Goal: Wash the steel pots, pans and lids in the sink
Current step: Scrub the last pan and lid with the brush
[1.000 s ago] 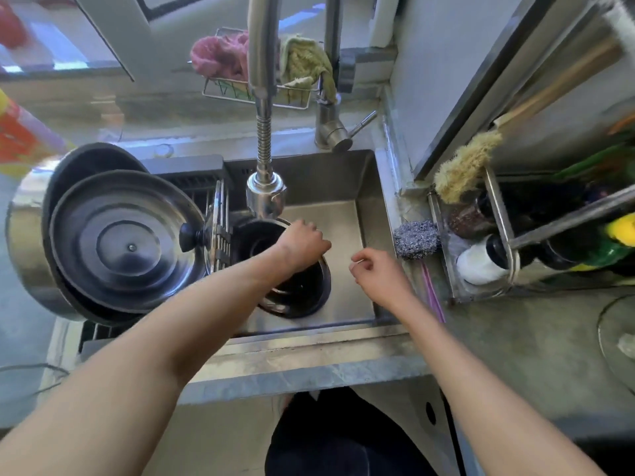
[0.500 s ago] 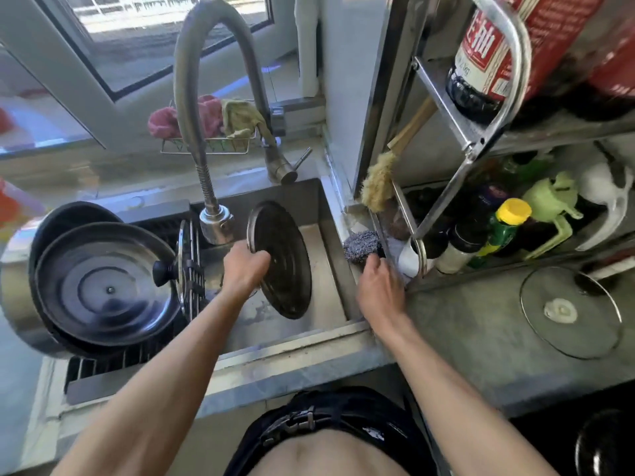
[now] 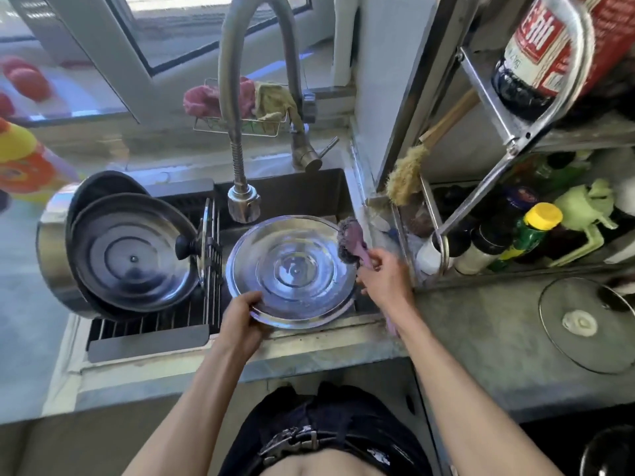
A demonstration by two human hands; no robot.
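**Lid held over the sink, scourer at its rim**

The sink [image 3: 309, 190] lies below the faucet [image 3: 242, 207], with a drying rack [image 3: 154, 321] on its left carrying a steel pot [image 3: 51, 255] and a knobbed lid [image 3: 134, 255]. Over the basin, a steel lid [image 3: 292, 269] faces up, underside showing. The left hand [image 3: 242, 321] grips its near rim, thumb on top. The right hand [image 3: 385, 283] is curled round the handle of a scourer [image 3: 348, 240] touching the lid's far right edge.

- Steel lid [image 3: 292, 269]: polished, glossy, ringed.
- Scourer [image 3: 348, 240]: coarse metal wool, plastic handle.
- Faucet [image 3: 237, 80]: brushed metal.
- Countertop [image 3: 481, 324]: matt stone.
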